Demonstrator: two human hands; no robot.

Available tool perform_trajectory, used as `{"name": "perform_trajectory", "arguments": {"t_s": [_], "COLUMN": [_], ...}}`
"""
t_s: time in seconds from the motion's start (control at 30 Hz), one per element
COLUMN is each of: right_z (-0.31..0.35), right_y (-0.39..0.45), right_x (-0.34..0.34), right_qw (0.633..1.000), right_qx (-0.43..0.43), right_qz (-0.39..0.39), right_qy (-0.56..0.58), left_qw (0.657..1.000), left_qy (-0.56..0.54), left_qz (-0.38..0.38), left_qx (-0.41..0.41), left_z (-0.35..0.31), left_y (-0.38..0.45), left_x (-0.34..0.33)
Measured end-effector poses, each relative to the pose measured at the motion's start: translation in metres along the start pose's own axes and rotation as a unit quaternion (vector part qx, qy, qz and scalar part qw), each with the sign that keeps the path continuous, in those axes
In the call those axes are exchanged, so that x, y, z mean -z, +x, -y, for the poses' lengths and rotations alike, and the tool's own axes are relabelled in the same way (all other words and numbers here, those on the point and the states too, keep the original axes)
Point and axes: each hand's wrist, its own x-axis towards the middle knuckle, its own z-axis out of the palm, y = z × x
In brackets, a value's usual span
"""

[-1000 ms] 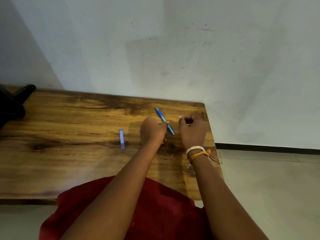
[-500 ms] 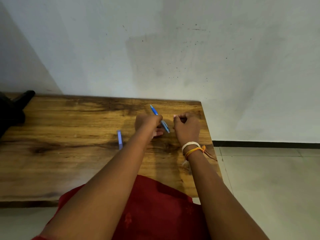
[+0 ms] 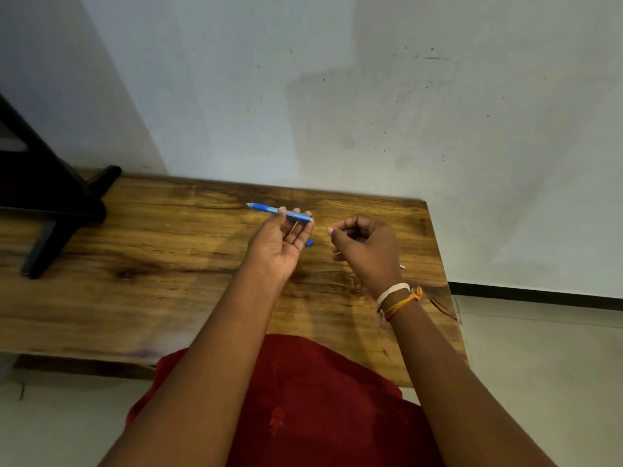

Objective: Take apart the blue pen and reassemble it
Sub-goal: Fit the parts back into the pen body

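Lap: red cloth (image 3: 286, 399) fills the nearest part of the view, pressed up to the table's near edge, both bare forearms reaching out over it
Floor: pale tiles (image 3: 539, 382) show to the right of the table and in a strip under its near edge on the left
Table: wooden top (image 3: 151, 281) with dark grain streaks, running from the left of the view to a right edge just past the right wrist; open wood lies left of the hands
Right wrist: white and orange thread bands (image 3: 397, 298) tied round it, loose ends trailing over the table's right side
Right hand: right hand (image 3: 367, 247) curled, thumb and forefinger pinched together on something very thin; what it is I cannot tell
Left hand: left hand (image 3: 279, 244) palm up, fingers half curled, the fingertips gripping the blue pen (image 3: 279, 211) about mid-barrel
Pen: held above the wood, lying almost level, one end pointing left and the other toward the right hand, a small gap between them
Small blue piece: blue piece (image 3: 309, 243) peeks out at the right edge of the left palm; held or lying on the table, cannot tell
Left rear: black stand (image 3: 50, 210) with a foot resting on the table's far left
Far: table's back edge meets a pale wall (image 3: 371, 112) speckled with dark marks; a dark skirting strip (image 3: 539, 293) runs along its base at right
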Motion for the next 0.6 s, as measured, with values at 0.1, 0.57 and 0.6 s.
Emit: {"name": "perform_trajectory", "arguments": {"t_s": [0.1,0.57,0.6], "right_z": [0.003,0.002,0.002], "right_y": [-0.001,0.001,0.002], "right_x": [-0.004,-0.024,-0.024], "right_qw": [1.000,0.998,0.998], "right_qx": [0.018,0.055,0.058], "right_qz": [-0.014,-0.031,-0.033], "right_qy": [-0.004,-0.006,-0.008], "left_qw": [1.000,0.999,0.999], "left_qy": [-0.022,0.002,0.004], "left_qz": [0.016,0.033,0.034], "left_qx": [0.007,0.033,0.035], "left_z": [-0.005,-0.009,-0.009], "left_y": [0.006,0.004,0.004], "left_x": [-0.004,-0.007,-0.007]}}
